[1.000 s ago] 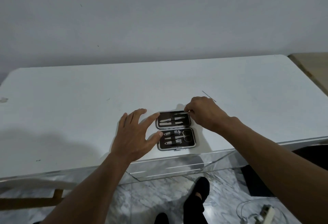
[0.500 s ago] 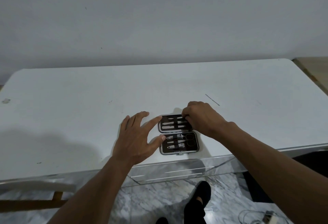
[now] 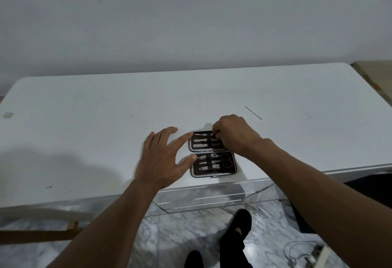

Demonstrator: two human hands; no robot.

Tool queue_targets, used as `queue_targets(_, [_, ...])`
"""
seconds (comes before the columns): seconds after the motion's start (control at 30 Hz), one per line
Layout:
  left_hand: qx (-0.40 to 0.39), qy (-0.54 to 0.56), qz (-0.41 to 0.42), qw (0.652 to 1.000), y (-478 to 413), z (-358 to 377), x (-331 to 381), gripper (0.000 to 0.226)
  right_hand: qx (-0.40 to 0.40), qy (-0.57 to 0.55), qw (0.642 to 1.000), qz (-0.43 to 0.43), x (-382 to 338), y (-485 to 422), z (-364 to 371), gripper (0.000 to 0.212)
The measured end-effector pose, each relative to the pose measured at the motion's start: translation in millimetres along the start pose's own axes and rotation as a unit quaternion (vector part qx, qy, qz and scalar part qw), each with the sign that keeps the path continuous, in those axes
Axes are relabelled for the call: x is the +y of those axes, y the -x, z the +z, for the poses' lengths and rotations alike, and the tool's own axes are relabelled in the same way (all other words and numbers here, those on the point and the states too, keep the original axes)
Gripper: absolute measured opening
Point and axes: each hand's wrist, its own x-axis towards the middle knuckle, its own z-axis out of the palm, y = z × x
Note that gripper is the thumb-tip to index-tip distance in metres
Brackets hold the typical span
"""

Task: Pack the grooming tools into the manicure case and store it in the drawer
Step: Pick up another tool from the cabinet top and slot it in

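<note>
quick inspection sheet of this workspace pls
surface: white table, a few small marks.
job's things: manicure case open flat near the front edge; tools strapped in both halves; what looks like a clear drawer under the edge.
clutter: thin dark sliver beyond the right hand; small scrap far left.
hands: left hand open, index and thumb touching the case; right hand curled over the far half, grip hidden.
cables: loose cable on the floor, lower right.
surroundings: plain wall; marble floor.
</note>
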Motion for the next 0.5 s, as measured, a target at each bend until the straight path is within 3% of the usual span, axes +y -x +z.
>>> queue_targets(0.5, [-0.002,-0.002,0.001,1.000,-0.8,-0.4,-0.1,0.061,0.036,-0.058,0.997,0.035,3.4,-0.2,-3.7,0.017])
